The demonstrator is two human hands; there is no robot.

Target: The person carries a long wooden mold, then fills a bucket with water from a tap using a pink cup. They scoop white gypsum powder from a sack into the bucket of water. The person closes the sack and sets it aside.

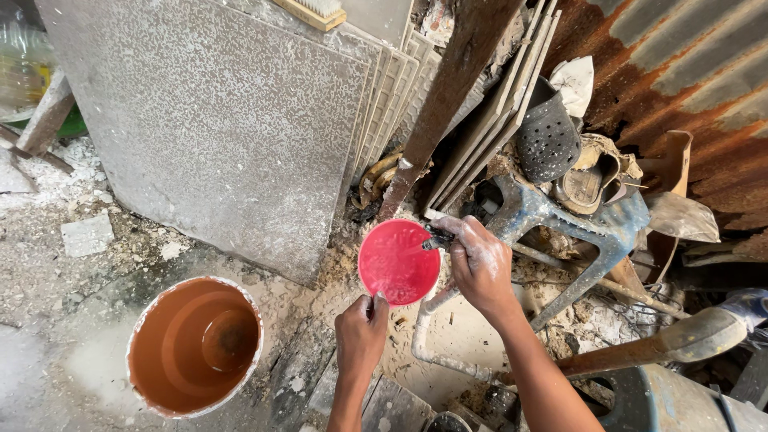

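Head view: a big grey speckled tile (216,120) leans upright at the far side of the dusty floor (48,272), with thinner tiles stacked behind it. An orange bucket (196,346) stands on the floor near the left edge. A red round bowl (398,262) sits between the hands; the left hand (361,336) pinches its near rim. The right hand (480,264) closes its fingers around a dark tap (438,238) on a white pipe (428,336), just over the bowl's right rim.

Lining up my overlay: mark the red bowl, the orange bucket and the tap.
red bowl (396,264), head view, inner bottom.
orange bucket (188,344), head view, inner wall.
tap (438,238), head view, dark spout tip.
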